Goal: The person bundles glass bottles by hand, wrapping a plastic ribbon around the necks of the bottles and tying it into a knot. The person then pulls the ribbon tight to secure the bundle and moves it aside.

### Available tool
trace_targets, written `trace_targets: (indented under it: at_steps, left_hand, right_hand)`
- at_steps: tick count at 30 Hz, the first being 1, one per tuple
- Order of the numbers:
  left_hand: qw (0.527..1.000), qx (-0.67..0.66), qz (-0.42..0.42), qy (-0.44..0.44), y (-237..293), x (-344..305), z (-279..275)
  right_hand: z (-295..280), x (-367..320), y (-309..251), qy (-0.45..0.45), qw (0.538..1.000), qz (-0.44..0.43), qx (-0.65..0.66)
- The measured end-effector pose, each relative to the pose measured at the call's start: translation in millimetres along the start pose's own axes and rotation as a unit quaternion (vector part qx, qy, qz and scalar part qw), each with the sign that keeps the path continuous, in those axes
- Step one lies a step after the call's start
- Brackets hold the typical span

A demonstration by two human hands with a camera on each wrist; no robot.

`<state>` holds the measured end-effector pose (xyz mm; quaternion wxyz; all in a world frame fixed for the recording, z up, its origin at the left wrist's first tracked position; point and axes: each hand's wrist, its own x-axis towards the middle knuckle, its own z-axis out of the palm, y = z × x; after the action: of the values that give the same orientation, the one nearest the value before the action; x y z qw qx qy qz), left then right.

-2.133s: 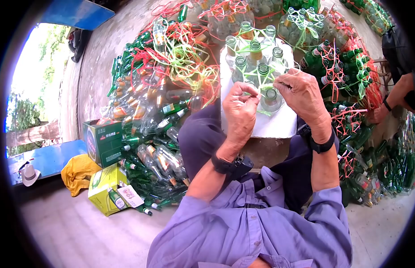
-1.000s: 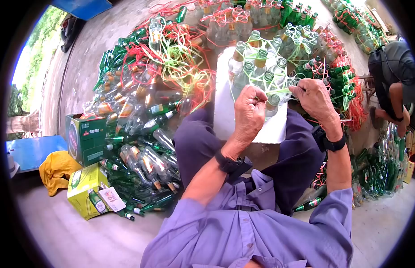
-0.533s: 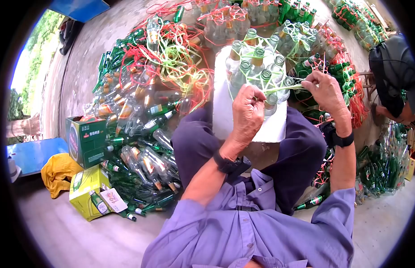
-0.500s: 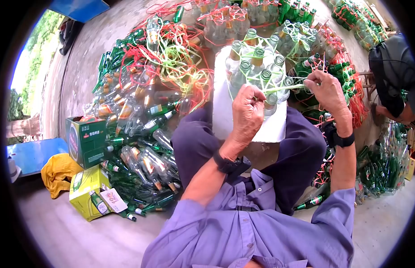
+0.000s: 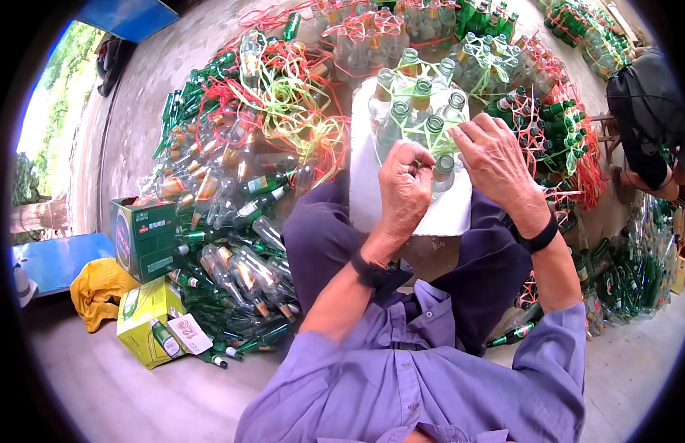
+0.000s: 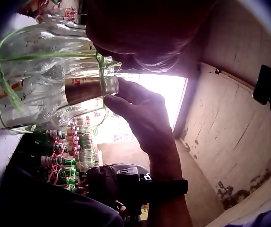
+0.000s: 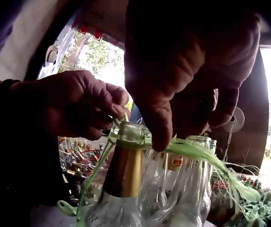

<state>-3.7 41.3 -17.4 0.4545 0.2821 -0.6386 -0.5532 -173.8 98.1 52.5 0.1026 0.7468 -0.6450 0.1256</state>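
Several clear glass bottles stand grouped on a white board (image 5: 366,193), their necks laced with a green plastic strap (image 7: 192,150). The front bottle (image 7: 126,163) has a gold foil neck. My left hand (image 5: 407,181) pinches the strap between thumb and curled fingers, beside that bottle's mouth. My right hand (image 5: 497,159) is over the right side of the group. Its thumb (image 7: 160,127) points down onto the strap just behind the front bottle's mouth; whether its fingertips grip the strap, I cannot tell. A frayed strap end droops to the right in the right wrist view.
Green and clear bottles (image 5: 243,273) lie heaped on the left, below tangled red and green straps (image 5: 298,96). Green (image 5: 143,240) and yellow (image 5: 154,325) cartons stand left of them. Strapped bottle bundles (image 5: 372,44) line the back and right. Another person (image 5: 649,111) is at far right.
My right hand drew the strap out to the right, then came back left over the bottles. My left hand keeps its pinch near the front bottle. The head view has shifted slightly.
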Motion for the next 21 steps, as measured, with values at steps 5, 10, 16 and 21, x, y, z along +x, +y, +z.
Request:
trace_targets:
  at_steps: [5, 10, 16, 21]
  left_hand:
    - [1.0, -0.021, -0.023, 0.001, 4, 1, 0]
    - [0.999, -0.013, -0.028, 0.01, 9, 2, -1]
    - [0.997, 0.072, 0.036, 0.012, 6, 1, -1]
    - [0.98, 0.144, 0.134, -0.001, 3, -4, 3]
  right_hand:
    - [11, 1, 2, -0.02, 0.996, -0.038, -0.072]
    - [0, 3, 6, -0.05, 0.998, -0.025, -0.005]
    - [-7, 5, -3, 0.021, 0.999, -0.044, 0.001]
    - [-8, -3, -13, -0.013, 0.999, 0.021, 0.041]
